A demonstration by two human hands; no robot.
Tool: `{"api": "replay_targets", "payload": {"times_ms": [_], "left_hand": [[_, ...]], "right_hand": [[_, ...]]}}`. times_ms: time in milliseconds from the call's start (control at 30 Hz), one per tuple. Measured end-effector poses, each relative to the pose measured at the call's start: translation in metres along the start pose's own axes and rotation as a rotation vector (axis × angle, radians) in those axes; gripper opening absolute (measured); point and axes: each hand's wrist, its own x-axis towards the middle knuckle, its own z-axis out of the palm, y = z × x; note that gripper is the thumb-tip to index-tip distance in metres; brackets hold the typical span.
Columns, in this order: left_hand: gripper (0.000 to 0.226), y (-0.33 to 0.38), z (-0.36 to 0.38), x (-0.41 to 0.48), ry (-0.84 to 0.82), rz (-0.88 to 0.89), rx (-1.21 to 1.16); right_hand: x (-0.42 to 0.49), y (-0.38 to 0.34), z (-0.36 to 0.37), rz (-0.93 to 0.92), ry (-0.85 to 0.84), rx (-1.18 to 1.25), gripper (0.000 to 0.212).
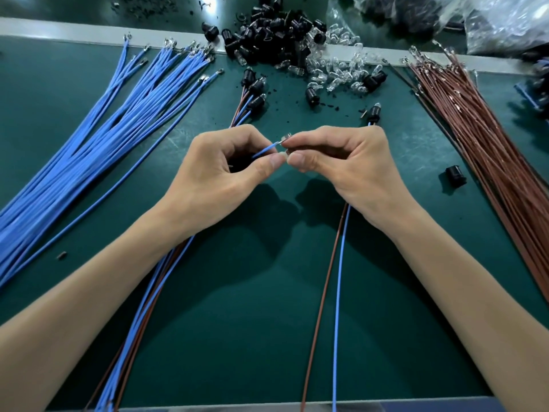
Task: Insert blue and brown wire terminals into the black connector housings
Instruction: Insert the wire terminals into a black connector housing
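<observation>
My left hand pinches a blue wire near its metal terminal, with something dark half hidden inside its curled fingers. My right hand pinches the terminal end from the other side; what else it holds is hidden. Both thumbs meet at the middle of the green mat. A bundle of loose blue wires fans out on the left. Loose brown wires lie on the right. A heap of black connector housings sits at the back centre.
Clear glass bulbs are piled beside the housings. Finished blue-brown assemblies lie behind my left hand, their wires running under it to the near edge. One more assembly trails wires under my right wrist. A stray housing lies right.
</observation>
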Motion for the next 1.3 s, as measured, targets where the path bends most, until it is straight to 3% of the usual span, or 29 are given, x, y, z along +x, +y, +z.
{"api": "replay_targets", "payload": {"times_ms": [367, 633, 1000, 1300], "left_hand": [[0.014, 0.0012, 0.0014, -0.0010, 0.012, 0.021, -0.022], [0.014, 0.0025, -0.0012, 0.0001, 0.008, 0.012, -0.086], [0.017, 0.0035, -0.0042, 0.0020, -0.072, -0.058, -0.202], [0.016, 0.0050, -0.0050, 0.0019, -0.069, -0.084, -0.190]], "right_hand": [[-0.0009, 0.0044, 0.0019, -0.115, -0.004, -0.085, 0.025], [-0.0007, 0.0073, 0.0025, -0.361, 0.031, -0.291, 0.010], [-0.0032, 0.0057, 0.0007, -0.636, 0.070, -0.545, 0.009], [-0.0023, 0.0053, 0.0007, -0.614, 0.034, -0.554, 0.007]]}}
